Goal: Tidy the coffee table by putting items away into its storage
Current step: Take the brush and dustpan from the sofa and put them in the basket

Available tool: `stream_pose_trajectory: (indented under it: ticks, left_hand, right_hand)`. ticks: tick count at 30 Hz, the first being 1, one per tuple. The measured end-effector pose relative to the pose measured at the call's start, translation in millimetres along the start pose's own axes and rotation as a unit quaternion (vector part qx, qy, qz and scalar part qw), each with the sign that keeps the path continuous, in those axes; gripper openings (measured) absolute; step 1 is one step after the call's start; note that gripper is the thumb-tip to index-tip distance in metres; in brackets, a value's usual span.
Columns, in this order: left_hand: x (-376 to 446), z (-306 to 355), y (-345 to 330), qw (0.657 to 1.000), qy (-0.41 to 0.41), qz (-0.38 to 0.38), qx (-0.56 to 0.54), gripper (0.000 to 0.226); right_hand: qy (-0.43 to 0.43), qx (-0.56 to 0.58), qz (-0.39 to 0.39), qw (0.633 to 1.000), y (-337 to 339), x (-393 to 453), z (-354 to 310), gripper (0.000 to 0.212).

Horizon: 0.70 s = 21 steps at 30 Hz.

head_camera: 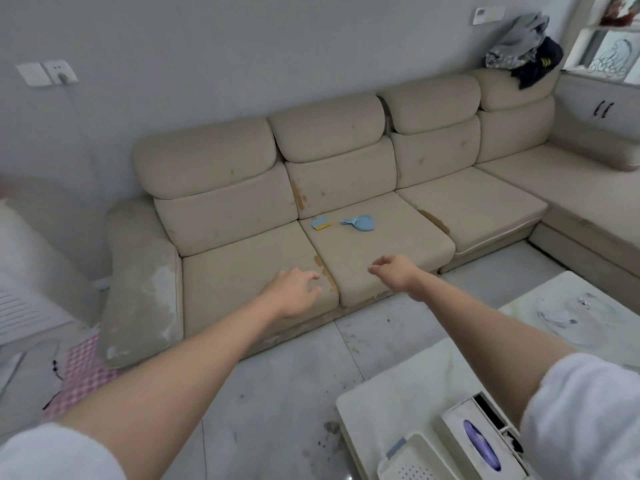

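Both my arms stretch forward over the floor toward a beige sofa (242, 278). My left hand (294, 292) hovers before the seat edge, fingers loosely curled, holding nothing. My right hand (394, 271) hangs beside it, fingers apart and empty. On the middle seat cushion lie a small blue dustpan (360, 223) and a small blue and yellow brush (321, 223), both beyond my hands. The white coffee table (398, 386) sits at the lower right. On it stand a tissue box (481, 441) with a purple opening and a white perforated tray (408, 462).
Grey tiled floor (277, 393) with dark stains lies between sofa and table. A glass dish (575, 313) rests on the table's far part. Clothes (523, 53) are piled on the sofa back at the right. A pink checked cloth (83, 368) lies by the left armrest.
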<state>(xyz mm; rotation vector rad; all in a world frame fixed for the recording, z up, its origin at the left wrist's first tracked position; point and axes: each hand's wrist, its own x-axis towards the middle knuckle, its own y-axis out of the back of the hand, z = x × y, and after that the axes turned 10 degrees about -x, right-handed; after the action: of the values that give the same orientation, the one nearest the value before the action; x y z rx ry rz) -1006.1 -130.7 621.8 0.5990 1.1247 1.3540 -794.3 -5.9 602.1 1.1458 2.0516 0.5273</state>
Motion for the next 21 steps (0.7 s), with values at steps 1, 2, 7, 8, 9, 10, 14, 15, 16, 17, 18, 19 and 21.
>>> stream_pose_trajectory:
  ticks: [1,2,7,8,9,10,14,15,16,17,18,19,21]
  left_hand:
    - [14.5,-3.3,8.4,1.0,0.0,0.0,-0.003,0.048]
    - [35.8,-8.5,19.8,1.0,0.003,0.0,-0.001,0.047]
    - [149.0,-41.3,68.0,1.0,-0.005,0.008,0.019,0.047]
    - [180.2,-52.2,76.6,1.0,-0.008,0.009,0.017,0.047]
    - [207.5,-61.8,82.7,1.0,-0.01,0.008,0.015,0.047]
    - [232.9,-71.2,88.1,1.0,-0.009,0.004,0.014,0.047]
    - [338.5,-105.6,115.5,1.0,-0.008,-0.018,0.019,0.047]
    - [361.6,-111.5,122.7,1.0,-0.005,-0.021,0.016,0.047]
    - [376.4,-116.1,127.5,1.0,-0.002,-0.022,0.01,0.046]
    - [404.9,-119.1,134.8,0.999,0.004,-0.035,0.008,0.046]
    - [423.2,-122.6,137.7,0.999,0.009,-0.044,0.005,0.046]
    - [451.1,-123.1,142.5,0.999,0.009,-0.052,0.012,0.046]
    - [493.8,-123.0,148.8,0.998,0.006,-0.066,0.015,0.045]
  right_hand:
    - [0.001,-0.004,-0.004,1.0,3.9,15.4,-8.9,0.046]
    - [0.0,-0.009,-0.006,1.0,9.1,37.8,-20.5,0.047]
    - [-0.012,-0.008,0.011,1.0,22.7,149.9,-60.5,0.045]
    - [-0.019,-0.009,0.015,1.0,23.4,180.6,-67.9,0.043]
    - [-0.027,-0.008,0.02,0.999,24.2,207.2,-73.1,0.042]
    - [-0.037,-0.006,0.027,0.999,26.1,230.2,-77.5,0.042]
    - [-0.071,0.011,0.053,0.996,33.1,319.9,-98.0,0.045]
    - [-0.074,0.021,0.055,0.996,35.4,337.3,-103.1,0.045]
    - [-0.072,0.027,0.053,0.996,36.7,348.3,-106.5,0.045]
    - [-0.078,0.037,0.048,0.995,40.6,369.0,-110.5,0.045]
    - [-0.081,0.042,0.047,0.995,41.7,381.9,-111.1,0.044]
    - [-0.089,0.047,0.055,0.993,47.2,401.3,-110.8,0.044]
    - [-0.106,0.051,0.061,0.991,55.4,432.0,-109.0,0.043]
